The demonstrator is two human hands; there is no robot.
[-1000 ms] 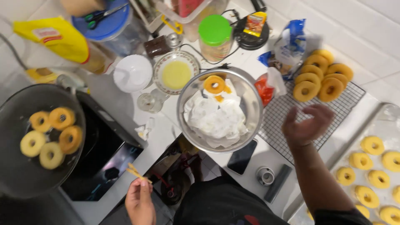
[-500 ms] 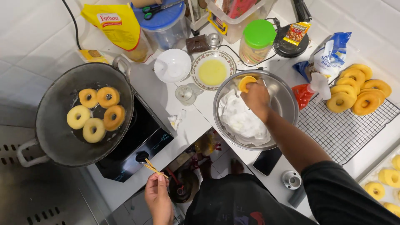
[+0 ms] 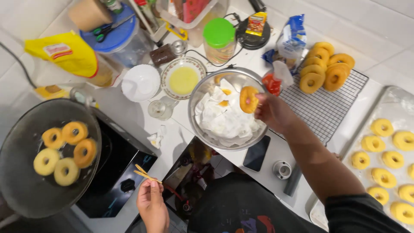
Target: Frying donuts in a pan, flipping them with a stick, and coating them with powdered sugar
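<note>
Doughnut [image 3: 249, 99] pinched in my right grip [image 3: 271, 113] over the paper-lined bowl [image 3: 202, 92] so oil drips; left grip [image 3: 152, 203] clenches chopsticks [image 3: 144, 174] at 7 o'clock.

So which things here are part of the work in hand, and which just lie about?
In use: right hand holding a fried doughnut over the paper-lined steel bowl; left hand with chopsticks; pan; cooling rack.
Lying about: phone; scissors; green-lidded jar.

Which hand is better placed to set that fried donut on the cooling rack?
Right. The right hand already holds the fried donut over the steel bowl, beside the cooling rack. The left hand holds chopsticks near the pan.
</note>
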